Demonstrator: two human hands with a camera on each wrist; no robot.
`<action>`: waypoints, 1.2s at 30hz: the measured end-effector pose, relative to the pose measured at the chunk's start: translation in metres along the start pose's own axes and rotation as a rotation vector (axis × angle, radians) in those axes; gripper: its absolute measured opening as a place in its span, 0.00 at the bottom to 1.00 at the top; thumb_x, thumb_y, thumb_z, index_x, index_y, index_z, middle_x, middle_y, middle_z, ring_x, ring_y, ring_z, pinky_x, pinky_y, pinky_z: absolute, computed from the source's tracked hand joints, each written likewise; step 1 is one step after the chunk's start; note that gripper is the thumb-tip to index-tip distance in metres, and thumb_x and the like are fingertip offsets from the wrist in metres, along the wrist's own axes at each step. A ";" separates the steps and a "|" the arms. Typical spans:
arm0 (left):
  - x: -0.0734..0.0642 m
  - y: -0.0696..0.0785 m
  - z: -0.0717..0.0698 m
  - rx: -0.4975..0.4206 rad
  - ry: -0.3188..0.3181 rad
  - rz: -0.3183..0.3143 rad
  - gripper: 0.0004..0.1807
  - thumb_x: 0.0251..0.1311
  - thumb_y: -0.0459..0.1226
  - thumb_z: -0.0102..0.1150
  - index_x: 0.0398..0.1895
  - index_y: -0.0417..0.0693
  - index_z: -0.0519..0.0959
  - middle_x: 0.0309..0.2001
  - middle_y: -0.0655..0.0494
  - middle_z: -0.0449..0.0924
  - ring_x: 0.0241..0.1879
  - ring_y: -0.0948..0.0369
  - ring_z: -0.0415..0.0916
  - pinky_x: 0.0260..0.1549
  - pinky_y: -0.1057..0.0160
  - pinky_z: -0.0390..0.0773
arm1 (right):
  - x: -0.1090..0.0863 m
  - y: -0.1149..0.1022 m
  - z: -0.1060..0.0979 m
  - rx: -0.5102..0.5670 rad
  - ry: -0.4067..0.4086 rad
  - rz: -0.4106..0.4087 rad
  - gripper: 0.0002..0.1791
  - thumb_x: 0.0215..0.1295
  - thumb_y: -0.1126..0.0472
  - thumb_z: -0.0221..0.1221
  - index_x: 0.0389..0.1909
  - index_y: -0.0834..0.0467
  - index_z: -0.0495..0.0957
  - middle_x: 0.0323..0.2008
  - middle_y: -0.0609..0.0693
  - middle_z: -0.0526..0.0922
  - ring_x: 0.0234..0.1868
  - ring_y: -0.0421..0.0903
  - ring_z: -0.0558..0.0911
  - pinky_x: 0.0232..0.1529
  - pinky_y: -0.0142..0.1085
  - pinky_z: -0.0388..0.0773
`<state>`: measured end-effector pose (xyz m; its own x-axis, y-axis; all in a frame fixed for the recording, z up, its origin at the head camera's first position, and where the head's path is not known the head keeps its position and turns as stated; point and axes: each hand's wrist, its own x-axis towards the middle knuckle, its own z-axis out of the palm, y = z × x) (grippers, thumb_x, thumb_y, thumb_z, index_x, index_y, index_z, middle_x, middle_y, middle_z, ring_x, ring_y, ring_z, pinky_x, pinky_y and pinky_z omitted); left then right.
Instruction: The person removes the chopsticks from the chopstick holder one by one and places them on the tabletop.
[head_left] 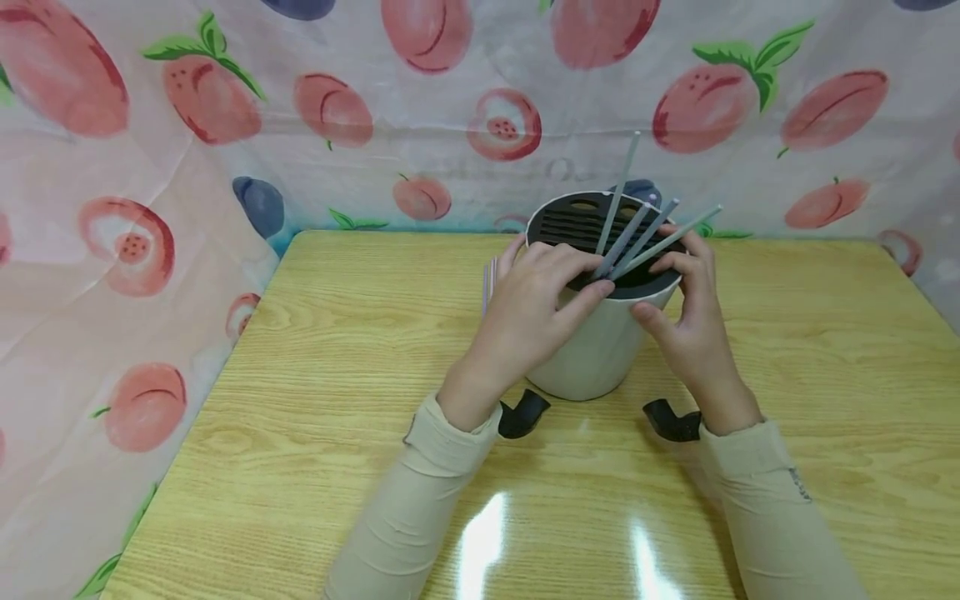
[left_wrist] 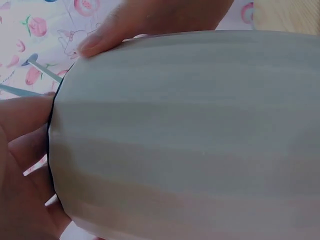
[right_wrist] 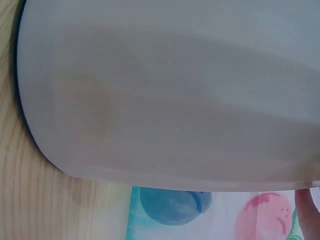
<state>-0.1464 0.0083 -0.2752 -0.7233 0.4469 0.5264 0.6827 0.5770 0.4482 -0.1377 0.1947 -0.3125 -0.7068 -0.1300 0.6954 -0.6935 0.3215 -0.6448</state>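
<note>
A whitish, round-bodied knife holder (head_left: 592, 350) stands upright, with a black slotted insert (head_left: 573, 225) in its top. Several thin grey and pale green sticks (head_left: 633, 235) lean out of its opening. My left hand (head_left: 525, 296) grips the rim on the left, thumb and forefinger close to the sticks' lower ends. In the left wrist view its fingers (left_wrist: 25, 117) lie along the rim. Opposite, my right hand (head_left: 690, 325) holds the right side of the rim. Its thumb (left_wrist: 100, 42) presses the outer wall, while its other fingers curl over the opening.
Two or more purplish sticks (head_left: 489, 283) show to the left of the holder, partly behind the left hand. Black bent pieces (head_left: 525, 414) sit beside both wrists. The wood-grain table (head_left: 300, 375) meets a fruit-patterned cloth (head_left: 420, 108) at its back edge.
</note>
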 end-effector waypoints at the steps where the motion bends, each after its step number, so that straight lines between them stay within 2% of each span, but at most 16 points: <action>1: 0.000 0.000 0.000 -0.010 0.004 -0.004 0.13 0.60 0.48 0.51 0.43 0.55 0.78 0.41 0.66 0.77 0.41 0.67 0.67 0.62 0.58 0.39 | 0.000 0.000 0.000 -0.002 -0.001 -0.002 0.38 0.55 0.40 0.54 0.41 0.74 0.59 0.61 0.58 0.54 0.62 0.53 0.53 0.58 0.35 0.54; 7: 0.003 -0.004 -0.001 -0.074 0.037 0.001 0.12 0.59 0.46 0.53 0.41 0.54 0.80 0.40 0.66 0.78 0.42 0.69 0.69 0.62 0.60 0.42 | 0.002 0.003 -0.002 0.006 -0.007 0.004 0.38 0.56 0.40 0.54 0.42 0.74 0.59 0.61 0.54 0.54 0.60 0.50 0.54 0.56 0.34 0.56; 11: 0.004 -0.007 -0.003 -0.119 0.073 0.030 0.12 0.58 0.44 0.54 0.42 0.52 0.80 0.39 0.64 0.78 0.42 0.70 0.71 0.62 0.60 0.45 | 0.004 0.003 -0.003 0.016 -0.008 0.008 0.38 0.55 0.40 0.55 0.42 0.75 0.59 0.61 0.54 0.54 0.61 0.51 0.54 0.57 0.34 0.55; 15: 0.005 -0.011 -0.004 -0.180 0.140 0.081 0.11 0.57 0.42 0.56 0.40 0.49 0.81 0.37 0.62 0.79 0.40 0.71 0.72 0.61 0.60 0.51 | 0.005 0.003 -0.003 0.018 -0.007 0.007 0.39 0.55 0.40 0.55 0.42 0.75 0.60 0.61 0.54 0.54 0.61 0.51 0.53 0.57 0.35 0.55; 18: 0.006 -0.014 -0.003 -0.214 0.202 0.130 0.10 0.56 0.40 0.57 0.38 0.46 0.82 0.34 0.61 0.79 0.36 0.70 0.72 0.53 0.65 0.62 | 0.004 0.003 -0.003 0.020 -0.004 0.009 0.39 0.55 0.40 0.55 0.42 0.75 0.60 0.61 0.57 0.54 0.62 0.50 0.53 0.58 0.35 0.54; 21: 0.006 -0.014 -0.004 -0.248 0.245 0.156 0.09 0.56 0.39 0.58 0.36 0.44 0.82 0.32 0.60 0.79 0.33 0.68 0.70 0.41 0.69 0.68 | 0.005 0.003 -0.003 0.021 -0.002 0.006 0.39 0.55 0.40 0.56 0.41 0.75 0.60 0.60 0.63 0.54 0.63 0.51 0.52 0.59 0.36 0.54; 24: 0.005 -0.015 -0.004 -0.286 0.261 0.154 0.09 0.56 0.39 0.57 0.36 0.44 0.82 0.32 0.60 0.78 0.34 0.68 0.70 0.36 0.70 0.69 | 0.004 0.002 -0.003 0.020 -0.001 0.006 0.39 0.55 0.40 0.56 0.41 0.75 0.60 0.60 0.67 0.53 0.63 0.51 0.52 0.59 0.36 0.53; 32: 0.001 -0.013 -0.008 -0.369 0.267 0.095 0.11 0.59 0.40 0.54 0.38 0.45 0.81 0.34 0.61 0.77 0.30 0.69 0.68 0.30 0.65 0.70 | 0.001 -0.003 -0.001 0.013 0.004 0.039 0.39 0.54 0.39 0.56 0.42 0.75 0.60 0.62 0.63 0.53 0.63 0.50 0.52 0.59 0.36 0.53; 36: 0.000 -0.013 -0.010 -0.396 0.279 0.098 0.10 0.59 0.40 0.54 0.37 0.44 0.81 0.36 0.60 0.78 0.31 0.69 0.70 0.32 0.64 0.71 | 0.000 -0.004 -0.001 0.004 0.004 0.048 0.39 0.54 0.39 0.56 0.42 0.74 0.60 0.62 0.62 0.53 0.63 0.50 0.53 0.59 0.35 0.53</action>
<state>-0.1536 -0.0057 -0.2739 -0.6354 0.2548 0.7289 0.7721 0.2132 0.5986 -0.1349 0.1941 -0.3094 -0.7388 -0.1103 0.6649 -0.6591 0.3239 -0.6787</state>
